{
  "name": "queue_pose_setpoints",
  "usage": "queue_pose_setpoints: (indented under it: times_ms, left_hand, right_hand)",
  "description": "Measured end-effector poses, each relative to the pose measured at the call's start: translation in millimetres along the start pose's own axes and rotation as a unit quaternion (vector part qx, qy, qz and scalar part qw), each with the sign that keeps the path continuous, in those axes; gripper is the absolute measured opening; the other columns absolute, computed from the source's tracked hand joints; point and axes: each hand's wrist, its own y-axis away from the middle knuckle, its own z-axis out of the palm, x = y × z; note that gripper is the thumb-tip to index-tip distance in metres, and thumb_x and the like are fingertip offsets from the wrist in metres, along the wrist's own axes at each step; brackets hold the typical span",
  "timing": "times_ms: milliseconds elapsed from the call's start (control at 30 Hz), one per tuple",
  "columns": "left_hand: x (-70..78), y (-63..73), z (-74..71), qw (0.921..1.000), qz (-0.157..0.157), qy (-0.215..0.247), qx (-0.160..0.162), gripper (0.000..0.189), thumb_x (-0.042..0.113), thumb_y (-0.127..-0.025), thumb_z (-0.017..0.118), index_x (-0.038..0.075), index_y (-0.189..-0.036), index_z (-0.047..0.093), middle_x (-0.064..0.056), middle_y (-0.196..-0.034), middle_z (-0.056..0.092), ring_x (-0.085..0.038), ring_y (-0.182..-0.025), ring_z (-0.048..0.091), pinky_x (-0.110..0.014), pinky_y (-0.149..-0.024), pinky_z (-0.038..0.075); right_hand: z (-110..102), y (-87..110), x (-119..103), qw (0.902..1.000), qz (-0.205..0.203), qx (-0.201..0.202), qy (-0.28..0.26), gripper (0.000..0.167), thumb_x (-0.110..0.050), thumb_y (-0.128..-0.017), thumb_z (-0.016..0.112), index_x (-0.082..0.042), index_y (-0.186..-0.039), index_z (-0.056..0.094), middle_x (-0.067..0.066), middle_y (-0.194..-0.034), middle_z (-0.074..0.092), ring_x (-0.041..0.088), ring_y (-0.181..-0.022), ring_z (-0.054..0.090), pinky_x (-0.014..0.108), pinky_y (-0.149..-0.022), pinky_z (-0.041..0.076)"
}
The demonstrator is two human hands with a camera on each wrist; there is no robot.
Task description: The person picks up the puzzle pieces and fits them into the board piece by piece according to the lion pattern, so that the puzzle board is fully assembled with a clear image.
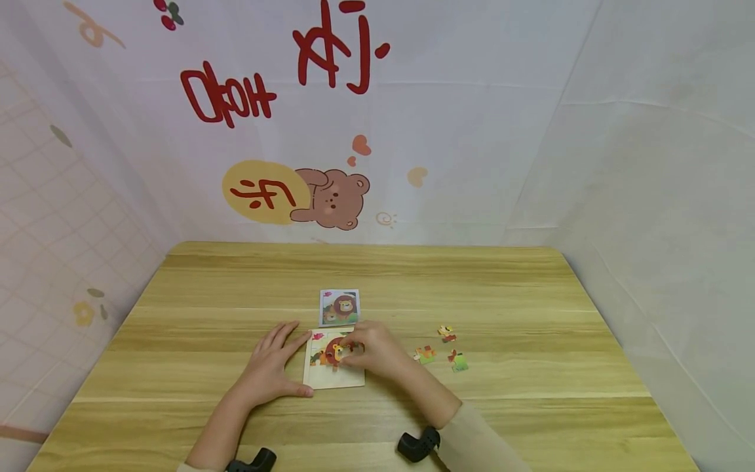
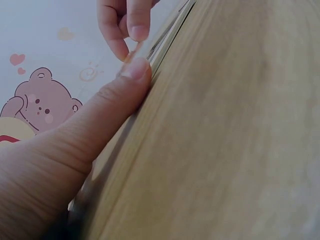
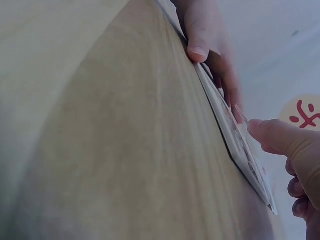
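A square puzzle board (image 1: 335,380) lies on the table, its upper part filled with pieces of a lion picture and its lower part bare and pale. My right hand (image 1: 379,352) is over the board's right side, pinching a thin puzzle piece (image 2: 131,53) between thumb and finger. That piece is tilted up from the board in the right wrist view; its picture is mostly hidden by the fingers. Along the board's left side rests my left hand (image 1: 268,368), fingers spread, with thumb and index finger at the board's edge.
Just behind the board lies a card (image 1: 339,308) with a lion picture. To the right are loose puzzle pieces: a yellow one (image 1: 445,332), an orange-green one (image 1: 425,354) and a green one (image 1: 458,361). A white printed cloth (image 1: 472,131) hangs behind the wooden table (image 1: 531,406).
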Motion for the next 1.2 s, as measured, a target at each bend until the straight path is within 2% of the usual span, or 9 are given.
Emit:
queue_pose_setpoints:
  times_ms: [533, 833, 1033, 1200]
  left_hand:
    - [0.7, -0.3, -0.2, 1.0, 0.001, -0.003, -0.001, 0.114, 0.076, -0.053, 0.074, 0.015, -0.145, 0.044, -0.016, -0.153, 0.025, -0.039, -0.14, 0.012, -0.064, -0.104, 0.013]
    - [-1.3, 0.5, 1.1, 1.0, 0.005, -0.006, 0.004, 0.115, 0.077, -0.053, 0.072, 0.014, -0.145, 0.045, -0.016, -0.153, 0.025, -0.04, -0.14, 0.013, -0.065, -0.104, 0.014]
    - [-2.0, 0.7, 2.1, 0.9999, 0.007, -0.007, 0.004, 0.114, 0.078, -0.054, 0.071, 0.015, -0.145, 0.045, -0.015, -0.153, 0.025, -0.039, -0.14, 0.013, -0.066, -0.103, 0.013]
    - [-1.6, 0.8, 1.5, 1.0, 0.005, -0.006, 0.001, 0.114, 0.078, -0.054, 0.071, 0.015, -0.145, 0.044, -0.015, -0.154, 0.024, -0.039, -0.14, 0.012, -0.066, -0.104, 0.013]
  right_hand:
    - [5.9, -2.1, 4.7, 0.9986, 0.02, -0.029, 0.04, 0.023, -0.033, -0.075, 0.082, -0.017, -0.09, 0.077, -0.011, -0.073, 0.056, 0.0, -0.066, 0.043, 0.014, -0.062, 0.035]
    - [10.7, -2.3, 5.1, 0.9992, 0.02, -0.02, 0.027, 0.032, -0.035, -0.076, 0.081, -0.017, -0.103, 0.076, -0.011, -0.082, 0.06, 0.001, -0.067, 0.044, 0.013, -0.06, 0.036]
    - [17.9, -3.8, 5.3, 0.9996, -0.002, -0.004, 0.029, 0.028, -0.033, -0.077, 0.081, -0.019, -0.101, 0.076, -0.01, -0.077, 0.057, 0.0, -0.062, 0.041, 0.012, -0.056, 0.034]
    - [18.9, -4.2, 3.4, 0.9994, 0.006, -0.005, 0.035, 0.029, -0.035, -0.077, 0.08, -0.02, -0.102, 0.076, -0.011, -0.08, 0.058, 0.0, -0.063, 0.041, 0.012, -0.058, 0.034]
